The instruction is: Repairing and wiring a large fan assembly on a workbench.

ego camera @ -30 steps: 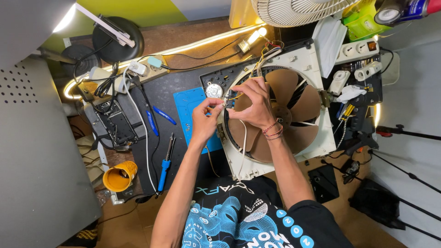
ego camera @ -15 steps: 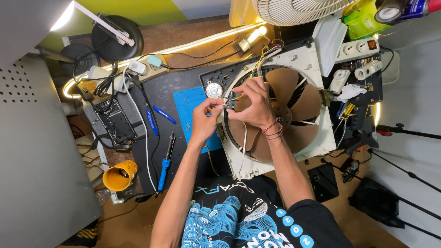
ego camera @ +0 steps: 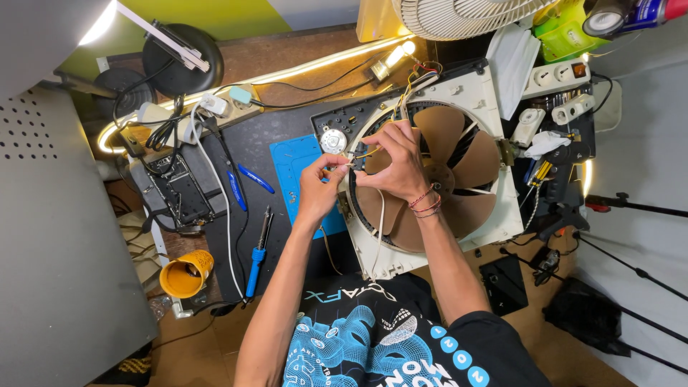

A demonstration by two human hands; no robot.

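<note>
Both of my hands are pinched together over the left rim of the fan frame, which lies flat on the dark mat in front of me. My left hand grips a thin wire between thumb and forefinger, fingers narrowed tight on it. My right hand is curled over the same spot, fingertips closed on what looks like a small dark part where the wire ends; I cannot tell exactly what that part is.

The wire is light and limp, so I judge it will flop and slip unless I hold it close to its bare end, and it could snap or pull loose if tugged. The brown blades under my right wrist are thin plastic and would likely flex if leaned on, so the white frame looks the safer place to brace.

A blue pad sits just left of the frame, a blue-handled tool and a yellow cup lie further left, well apart from my hands.
</note>
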